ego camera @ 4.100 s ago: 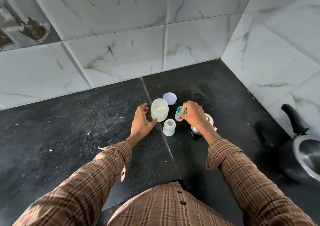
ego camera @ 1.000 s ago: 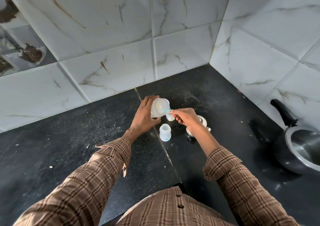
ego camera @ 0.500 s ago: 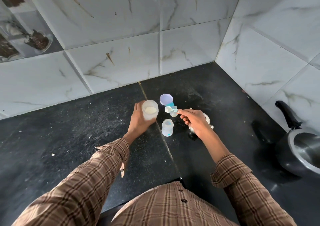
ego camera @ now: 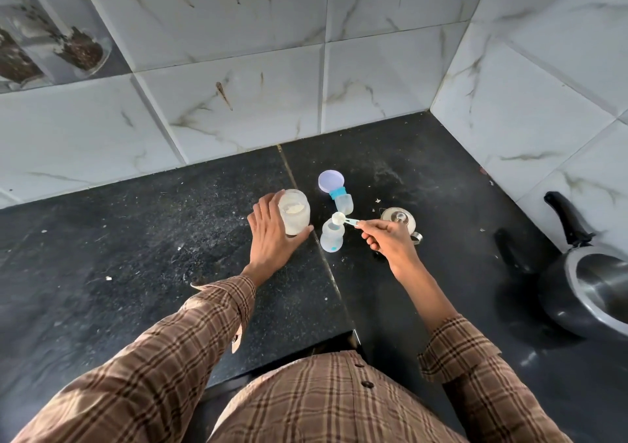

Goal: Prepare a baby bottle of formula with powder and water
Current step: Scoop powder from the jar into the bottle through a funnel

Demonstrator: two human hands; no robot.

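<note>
A frosted jar of white powder [ego camera: 295,215] stands upright and lidless on the black counter [ego camera: 142,238]. My left hand [ego camera: 272,238] wraps around its left side. My right hand [ego camera: 387,237] pinches the handle of a small scoop [ego camera: 341,219] heaped with powder, held just over the mouth of the open baby bottle [ego camera: 331,237]. The bottle is small, clear, and stands upright between my hands. Behind it stands the bottle's cap with a blue ring [ego camera: 342,200], and the jar's pale lilac lid [ego camera: 331,181] lies flat.
A steel lidded pot [ego camera: 400,221] sits right behind my right hand. A dark pressure cooker with a black handle [ego camera: 591,283] stands at the right edge. Tiled walls meet in a corner behind the objects. The counter's front edge runs near my body.
The jar was tilted while the scoop dipped into it, then set back upright. My right hand has carried the filled scoop from beside the jar to above the bottle's mouth.
</note>
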